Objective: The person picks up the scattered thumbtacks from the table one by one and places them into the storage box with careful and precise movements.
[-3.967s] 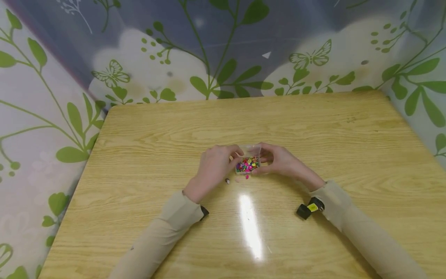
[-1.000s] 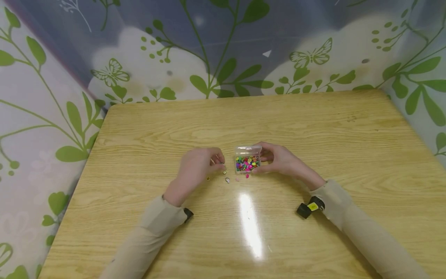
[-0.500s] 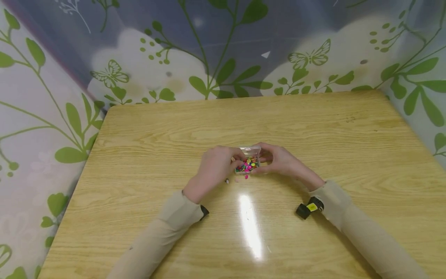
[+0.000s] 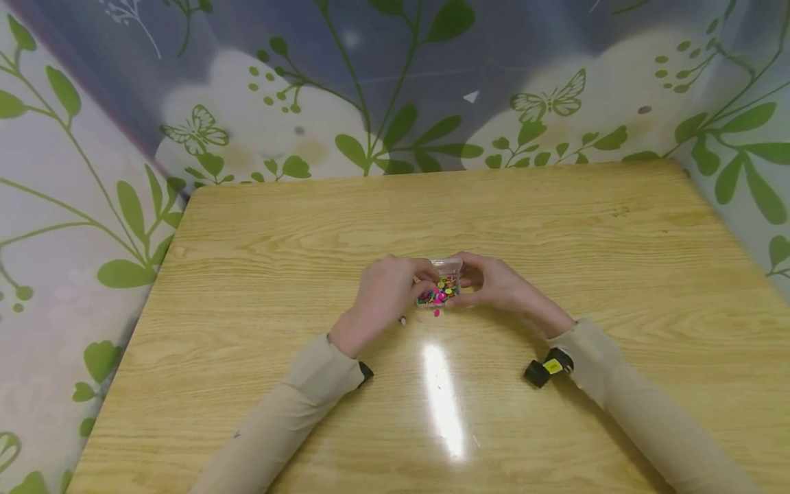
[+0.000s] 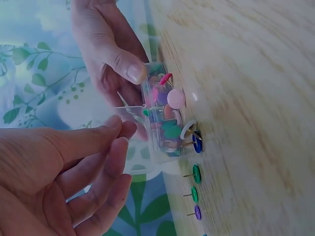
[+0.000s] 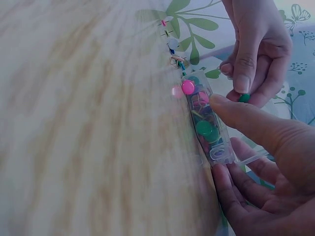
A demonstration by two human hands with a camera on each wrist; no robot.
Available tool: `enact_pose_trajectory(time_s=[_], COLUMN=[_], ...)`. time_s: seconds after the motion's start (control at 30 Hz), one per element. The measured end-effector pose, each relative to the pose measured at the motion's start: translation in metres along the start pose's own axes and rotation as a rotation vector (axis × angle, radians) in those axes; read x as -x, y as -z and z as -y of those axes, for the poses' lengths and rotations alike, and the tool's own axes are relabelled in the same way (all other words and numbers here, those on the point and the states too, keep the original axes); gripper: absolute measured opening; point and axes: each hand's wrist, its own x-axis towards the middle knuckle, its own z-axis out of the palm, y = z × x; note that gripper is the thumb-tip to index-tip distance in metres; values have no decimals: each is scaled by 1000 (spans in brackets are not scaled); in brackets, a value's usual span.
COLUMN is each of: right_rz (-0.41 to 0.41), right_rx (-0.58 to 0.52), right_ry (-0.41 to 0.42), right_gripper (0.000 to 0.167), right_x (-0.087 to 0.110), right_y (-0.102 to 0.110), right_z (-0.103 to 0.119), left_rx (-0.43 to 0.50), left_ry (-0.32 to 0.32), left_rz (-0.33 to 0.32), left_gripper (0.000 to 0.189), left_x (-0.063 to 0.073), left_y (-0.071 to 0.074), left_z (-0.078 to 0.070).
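Observation:
A small clear plastic box (image 4: 439, 304) of colourful thumbtacks stands on the table with its hinged lid raised. My right hand (image 4: 501, 287) grips its right side, thumb at the front and fingers behind. Over the box's left part is my left hand (image 4: 385, 298), thumb and forefinger together. The right wrist view shows a green thumbtack (image 6: 244, 98) pinched there; in the left wrist view the fingers (image 5: 101, 140) hide it. Before the box lie a pink thumbtack (image 4: 437, 313) and a white one (image 4: 403, 320).
Loose thumbtacks lie in a row on the wooden table (image 4: 524, 439), among them a blue (image 5: 197, 141), a green (image 5: 197, 174) and a purple one (image 5: 198, 213). A leaf-patterned wall (image 4: 401, 89) rises behind the table.
One second ago my left hand was over the table left of the box; it has since moved right, back over the box. My right hand has stayed on the box.

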Motion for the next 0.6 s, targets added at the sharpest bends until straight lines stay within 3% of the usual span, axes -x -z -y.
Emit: enact_pose_trajectory(time_s=[0.23,0.6], right_rz=[0,-4], right_rx=[17,12], right_ry=[18,11], right_gripper=[64,64], right_x=[-1,-2], right_y=[0,-1], right_z=[0,-1], left_rx=[-14,27], left_ry=[6,33], left_rz=[-1,-4], left_gripper=[13,7], left_x=[0,11], left_y=[1,8], left_z=[1,14])
